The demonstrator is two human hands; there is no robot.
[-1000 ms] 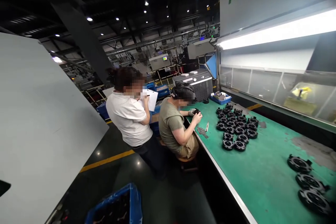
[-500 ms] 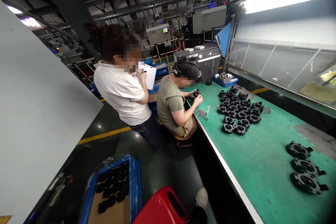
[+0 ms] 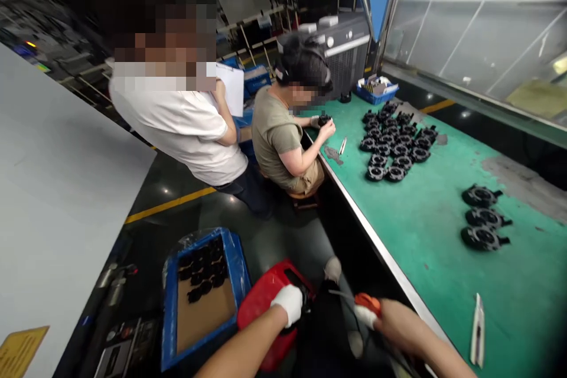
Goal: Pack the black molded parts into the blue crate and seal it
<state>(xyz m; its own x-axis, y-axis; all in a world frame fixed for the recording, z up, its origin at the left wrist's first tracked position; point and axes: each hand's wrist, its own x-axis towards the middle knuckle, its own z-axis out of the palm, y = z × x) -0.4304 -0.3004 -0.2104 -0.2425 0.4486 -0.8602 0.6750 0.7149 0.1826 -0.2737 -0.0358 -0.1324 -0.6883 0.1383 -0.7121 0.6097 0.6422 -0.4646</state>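
Observation:
My left hand [image 3: 289,305], in a white glove, is closed on a black round part [image 3: 305,298] above the red stool-like object [image 3: 261,292]; the glove hides much of the part. My right hand [image 3: 390,319], with white covering on its fingers, is wrapped around an orange air blow gun [image 3: 368,302]. Its thin nozzle points left toward the part, and a dark hose runs below. Both hands are low, left of the table edge. On the green table [image 3: 425,283], several black ring-shaped parts [image 3: 482,218] lie to the right, above a utility knife [image 3: 478,331].
A blue crate [image 3: 241,266] with several black parts on cardboard stands on the floor at left. One co-worker [image 3: 283,136] sits at the table handling a part; another [image 3: 177,124] stands with a clipboard. Further along the table are many black parts [image 3: 394,139] and a small blue bin [image 3: 376,91].
Both my hands have come into view, the left with a black part, the right with the orange air blow gun. The view has tilted down, showing the knife near me.

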